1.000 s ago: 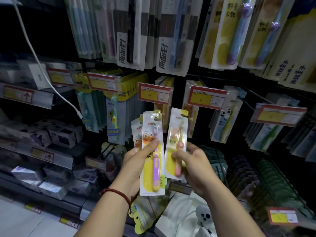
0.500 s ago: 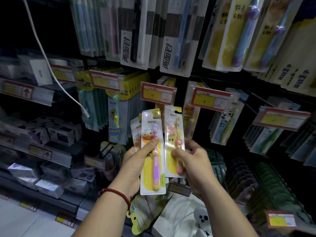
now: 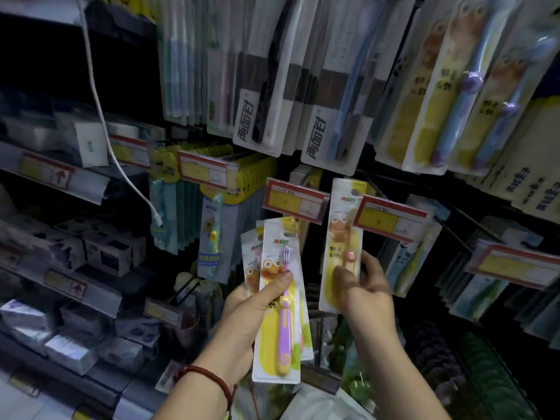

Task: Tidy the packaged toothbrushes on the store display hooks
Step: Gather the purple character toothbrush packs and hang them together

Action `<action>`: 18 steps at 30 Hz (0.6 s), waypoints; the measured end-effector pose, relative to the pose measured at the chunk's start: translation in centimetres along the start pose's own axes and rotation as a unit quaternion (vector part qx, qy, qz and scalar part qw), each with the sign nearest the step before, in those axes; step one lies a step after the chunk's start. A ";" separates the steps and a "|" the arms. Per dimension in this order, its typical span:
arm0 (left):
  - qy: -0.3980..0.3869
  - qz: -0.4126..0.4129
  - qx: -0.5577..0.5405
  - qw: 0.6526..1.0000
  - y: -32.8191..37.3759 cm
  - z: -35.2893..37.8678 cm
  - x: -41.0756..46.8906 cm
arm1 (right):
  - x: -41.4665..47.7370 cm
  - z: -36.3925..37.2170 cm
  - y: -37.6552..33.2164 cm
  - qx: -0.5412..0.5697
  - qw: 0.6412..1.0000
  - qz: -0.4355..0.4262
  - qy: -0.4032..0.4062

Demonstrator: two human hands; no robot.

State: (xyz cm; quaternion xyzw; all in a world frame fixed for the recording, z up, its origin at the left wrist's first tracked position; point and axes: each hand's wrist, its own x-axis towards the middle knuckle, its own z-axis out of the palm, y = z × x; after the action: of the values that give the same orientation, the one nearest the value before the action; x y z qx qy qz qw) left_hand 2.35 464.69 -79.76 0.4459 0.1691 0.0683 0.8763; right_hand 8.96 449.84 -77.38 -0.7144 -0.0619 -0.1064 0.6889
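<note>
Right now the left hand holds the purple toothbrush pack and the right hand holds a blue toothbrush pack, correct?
Not quite: the head view shows the right hand holding a pink toothbrush pack, not blue. The left hand does hold the purple toothbrush pack.

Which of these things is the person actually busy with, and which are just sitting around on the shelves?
Part of the job: purple toothbrush pack, gripped with others by the left hand; pink toothbrush pack, pinched by the right hand near the red price tag.
Just there: white cable; small boxes at left; black toothbrush pack hanging above.
</note>
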 end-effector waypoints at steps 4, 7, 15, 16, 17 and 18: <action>0.006 0.004 0.005 1.000 -0.3 0.2 0.4 | 0.4 0.7 1.9 0.000 1.000 -0.011 0.027; 0.002 0.014 0.014 1.000 -0.4 0.4 0.7 | 0.8 1.2 2.9 -0.008 0.998 -0.024 0.056; -0.009 0.020 0.024 0.999 0.1 0.3 0.7 | 4.2 0.8 3.9 -0.299 0.953 0.027 0.038; -0.008 0.017 0.024 1.000 0.2 0.3 0.6 | 4.1 0.7 3.9 -0.349 0.935 0.051 0.029; -0.007 0.017 0.022 1.000 0.3 0.2 0.6 | 3.6 0.7 3.3 -0.376 0.924 0.061 0.028; -0.005 0.017 0.019 1.000 0.3 0.2 0.6 | 3.2 0.9 3.4 -0.384 0.921 0.055 0.032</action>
State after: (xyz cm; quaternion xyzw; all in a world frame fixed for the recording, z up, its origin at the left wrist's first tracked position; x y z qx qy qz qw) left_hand 2.96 464.89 -79.55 0.4660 0.1585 0.0780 0.8670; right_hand 12.96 450.38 -79.96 -0.9226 0.0453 -0.1063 0.3681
